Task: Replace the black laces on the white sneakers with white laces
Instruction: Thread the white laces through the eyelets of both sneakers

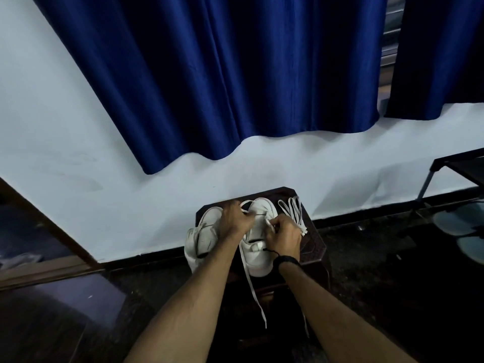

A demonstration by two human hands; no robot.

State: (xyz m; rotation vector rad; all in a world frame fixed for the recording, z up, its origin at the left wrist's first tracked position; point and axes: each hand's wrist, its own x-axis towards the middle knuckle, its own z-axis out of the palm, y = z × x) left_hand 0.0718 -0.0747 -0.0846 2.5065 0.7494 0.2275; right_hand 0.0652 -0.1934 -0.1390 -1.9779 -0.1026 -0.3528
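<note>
Two white sneakers stand side by side on a small dark stool point(315, 247). The left sneaker point(203, 235) shows dark lines across its tongue. Over the right sneaker point(258, 254), my left hand point(237, 218) pinches a white lace point(252, 286) near the toe end. My right hand point(284, 235) grips the same lace at the eyelets on the shoe's right side. The lace's free ends hang down off the stool's front edge. A spare white lace point(292, 209) lies bundled on the stool, right of the shoes. My hands hide most of the eyelets.
The stool stands against a white wall under a blue curtain point(222, 74). A dark metal rack point(461, 166) with pale round objects is at the right. A wooden door frame point(44, 224) is at the left. The floor is dark.
</note>
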